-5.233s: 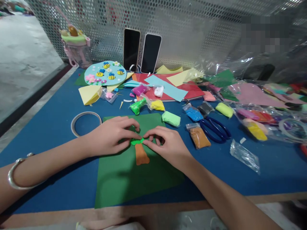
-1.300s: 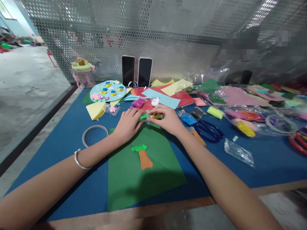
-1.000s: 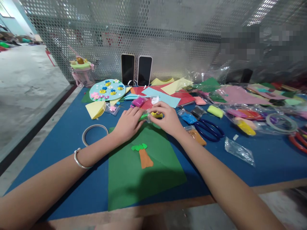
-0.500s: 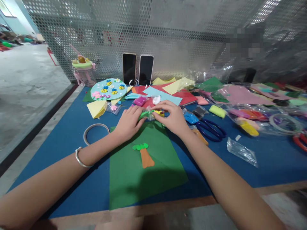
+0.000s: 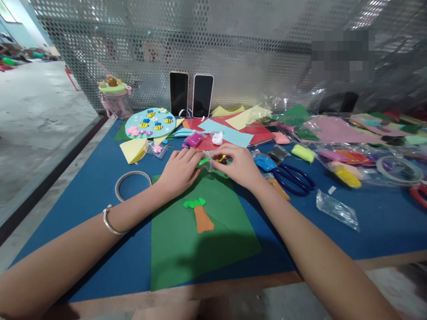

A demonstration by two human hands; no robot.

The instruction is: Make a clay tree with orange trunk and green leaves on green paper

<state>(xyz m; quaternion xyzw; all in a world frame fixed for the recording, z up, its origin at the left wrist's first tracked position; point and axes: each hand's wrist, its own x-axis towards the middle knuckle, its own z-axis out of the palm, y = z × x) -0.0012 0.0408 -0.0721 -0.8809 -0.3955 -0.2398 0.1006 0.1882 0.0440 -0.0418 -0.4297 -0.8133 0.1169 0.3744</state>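
Note:
Between my hands is a small clear bag of green modelling clay (image 5: 204,162), above the top edge of a green paper sheet (image 5: 173,249). My left hand (image 5: 182,171) is closed over the bag's left part. The fingers and thumb of my right hand (image 5: 236,164) pinch the bag's clear right end. Just behind the right fingers shows a bit of yellow clay (image 5: 223,158). On the sheet lies a tree shape, with an orange-brown trunk (image 5: 203,218) and several flattened green clay pieces (image 5: 194,203) along its top.
Blue-handled scissors (image 5: 293,180), an empty clear bag (image 5: 336,210) and bagged clays lie to the right. A tape roll (image 5: 133,186) is at left. Behind stand a bee-decorated disc (image 5: 150,124), two phones (image 5: 203,95), a cup (image 5: 115,100) and coloured papers (image 5: 230,133).
Both hands stay at the bag of green clay; my left fingers now cover more of it, and less of the green shows. The tree shape has not moved on the sheet.

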